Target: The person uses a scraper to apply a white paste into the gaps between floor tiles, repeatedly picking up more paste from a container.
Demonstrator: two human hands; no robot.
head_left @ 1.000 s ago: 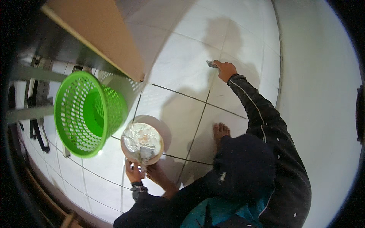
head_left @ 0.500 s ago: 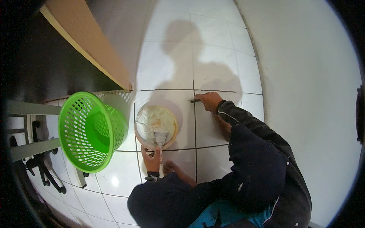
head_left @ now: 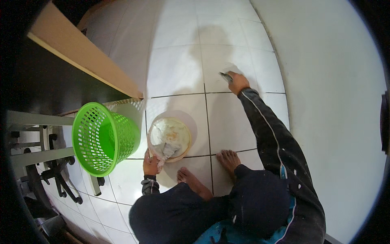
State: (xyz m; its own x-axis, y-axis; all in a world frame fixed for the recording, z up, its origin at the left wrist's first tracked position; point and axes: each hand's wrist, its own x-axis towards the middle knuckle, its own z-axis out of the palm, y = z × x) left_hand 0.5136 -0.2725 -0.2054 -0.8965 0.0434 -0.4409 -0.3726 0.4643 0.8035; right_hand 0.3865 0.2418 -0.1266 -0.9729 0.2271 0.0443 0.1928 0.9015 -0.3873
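Observation:
A round tub (head_left: 189,143) of white paste (head_left: 167,129) stands on the tiled floor in front of me. Inside it rests a wide-bladed scraper (head_left: 169,149), its paste-smeared handle leaning over the near rim. My left hand (head_left: 151,165) is closed on the tub's near-left rim, beside that handle; some fingers are hidden. Farther out to the right, my right hand (head_left: 239,82) grips a small putty knife (head_left: 226,77), its metal blade pointing left. The knife is low over a white tile, just beyond a dark tile joint; whether it touches cannot be made out.
A green perforated basket (head_left: 115,140) stands left of the tub. Beyond it is a wooden furniture panel (head_left: 87,57) with grey metal legs (head_left: 44,152) and black chair bases. A pale wall (head_left: 325,81) runs along the right. My bare feet (head_left: 228,160) are near the tub.
My right hand has moved farther away and to the right with the putty knife, leaving the joint crossing. My left hand has shifted slightly left at the tub, and the view has shifted.

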